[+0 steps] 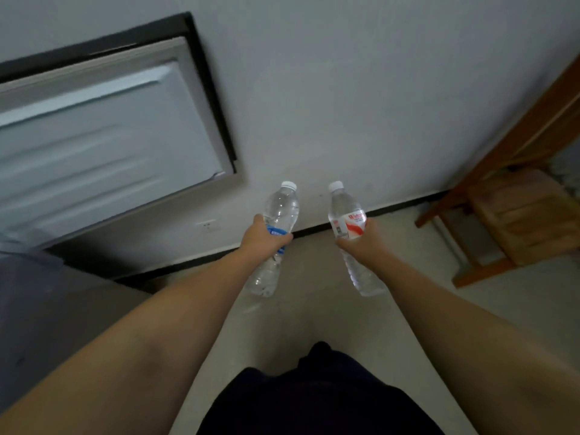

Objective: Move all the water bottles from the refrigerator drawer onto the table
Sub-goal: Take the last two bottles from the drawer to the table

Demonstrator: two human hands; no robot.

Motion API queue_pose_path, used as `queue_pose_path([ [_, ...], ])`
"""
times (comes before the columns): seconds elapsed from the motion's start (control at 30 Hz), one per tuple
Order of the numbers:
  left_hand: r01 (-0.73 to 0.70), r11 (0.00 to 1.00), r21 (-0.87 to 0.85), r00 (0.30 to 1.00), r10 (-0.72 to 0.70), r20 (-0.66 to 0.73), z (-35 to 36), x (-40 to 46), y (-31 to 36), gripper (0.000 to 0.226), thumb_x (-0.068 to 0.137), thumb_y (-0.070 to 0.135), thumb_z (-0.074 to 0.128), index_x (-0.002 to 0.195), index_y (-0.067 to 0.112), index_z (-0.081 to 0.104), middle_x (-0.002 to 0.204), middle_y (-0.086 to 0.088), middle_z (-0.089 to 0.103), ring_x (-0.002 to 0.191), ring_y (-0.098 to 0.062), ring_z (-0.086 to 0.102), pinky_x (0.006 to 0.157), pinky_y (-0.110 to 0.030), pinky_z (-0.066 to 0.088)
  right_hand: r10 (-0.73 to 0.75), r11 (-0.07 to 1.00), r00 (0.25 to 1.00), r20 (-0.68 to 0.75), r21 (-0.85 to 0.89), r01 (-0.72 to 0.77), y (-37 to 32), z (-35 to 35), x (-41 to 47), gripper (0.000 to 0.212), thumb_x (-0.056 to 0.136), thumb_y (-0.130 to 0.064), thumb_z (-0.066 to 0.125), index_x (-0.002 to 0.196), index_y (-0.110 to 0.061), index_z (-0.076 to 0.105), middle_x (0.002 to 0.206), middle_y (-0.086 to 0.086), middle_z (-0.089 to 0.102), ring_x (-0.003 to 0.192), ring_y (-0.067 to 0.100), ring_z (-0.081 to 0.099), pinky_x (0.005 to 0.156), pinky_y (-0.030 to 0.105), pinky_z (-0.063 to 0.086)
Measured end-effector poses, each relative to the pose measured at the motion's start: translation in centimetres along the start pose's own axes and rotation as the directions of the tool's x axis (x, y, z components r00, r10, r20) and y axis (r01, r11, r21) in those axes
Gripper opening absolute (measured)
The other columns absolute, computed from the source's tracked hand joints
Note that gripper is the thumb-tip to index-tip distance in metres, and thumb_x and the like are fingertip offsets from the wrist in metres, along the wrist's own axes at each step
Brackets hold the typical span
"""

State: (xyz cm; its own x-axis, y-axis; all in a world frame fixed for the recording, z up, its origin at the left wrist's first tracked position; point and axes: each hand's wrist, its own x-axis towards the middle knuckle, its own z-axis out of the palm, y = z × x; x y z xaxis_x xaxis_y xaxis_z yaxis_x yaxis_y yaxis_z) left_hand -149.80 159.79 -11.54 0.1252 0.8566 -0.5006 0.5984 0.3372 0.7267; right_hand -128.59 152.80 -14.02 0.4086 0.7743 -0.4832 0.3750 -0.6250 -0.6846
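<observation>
The open refrigerator door (103,136), a pale ribbed plastic panel, filled ten o'clock; a slatted wooden chair (518,215) stood at three o'clock. No desk showed. My left grip (265,235) clenched around the blue-labelled bottle (276,237) at its waist, and my right grip (361,240) around the red-labelled bottle (348,233); both hung at centre over the floor (298,309), white caps tilted toward twelve. Clear, thin, ridged plastic like this probably flexes, and if chilled and damp it could slide through my fingers. Swinging toward the chair, I risked clipping a bottle on its frame.
</observation>
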Motion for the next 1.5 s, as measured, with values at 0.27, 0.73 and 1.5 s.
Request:
queue_pose_path([
  [0.27,-0.134,0.980,0.150,0.982,0.111,0.155,8.6,4.0,8.3,0.053,0.080,0.025,0.071,0.119,0.008,0.040,0.103,-0.008,0.056,0.066,-0.012,0.058,0.055,-0.022,0.047,0.160,0.985,0.961,-0.225,0.108,-0.138,3.5,-6.0,1.6,0.066,0.076,-0.036,0.076,0.130,-0.021,0.041,0.115,0.001,0.060,0.105,0.021,0.062,0.089,0.039,0.054],
  [0.73,-0.514,0.829,0.220,0.722,0.279,0.633,22.2,12.5,22.9,0.055,0.078,0.025,0.073,0.123,0.014,0.043,0.109,0.000,0.056,0.078,-0.011,0.060,0.067,-0.022,0.053,0.566,0.814,0.616,-0.549,0.491,-0.310,8.2,-15.5,5.2,0.066,0.074,-0.045,0.075,0.124,-0.021,0.039,0.109,0.000,0.058,0.096,0.023,0.062,0.085,0.042,0.054],
  [1.5,-0.876,0.480,0.054,0.113,0.094,0.989,52.6,-5.0,29.8,0.062,0.075,0.023,0.077,0.124,0.014,0.040,0.111,-0.009,0.060,0.085,-0.023,0.069,0.076,-0.037,0.059,0.899,0.417,-0.063,-0.433,0.892,-0.175,25.7,-24.1,-10.2,0.058,0.074,-0.037,0.075,0.117,-0.016,0.043,0.110,0.006,0.058,0.083,0.020,0.056,0.072,0.029,0.044],
])
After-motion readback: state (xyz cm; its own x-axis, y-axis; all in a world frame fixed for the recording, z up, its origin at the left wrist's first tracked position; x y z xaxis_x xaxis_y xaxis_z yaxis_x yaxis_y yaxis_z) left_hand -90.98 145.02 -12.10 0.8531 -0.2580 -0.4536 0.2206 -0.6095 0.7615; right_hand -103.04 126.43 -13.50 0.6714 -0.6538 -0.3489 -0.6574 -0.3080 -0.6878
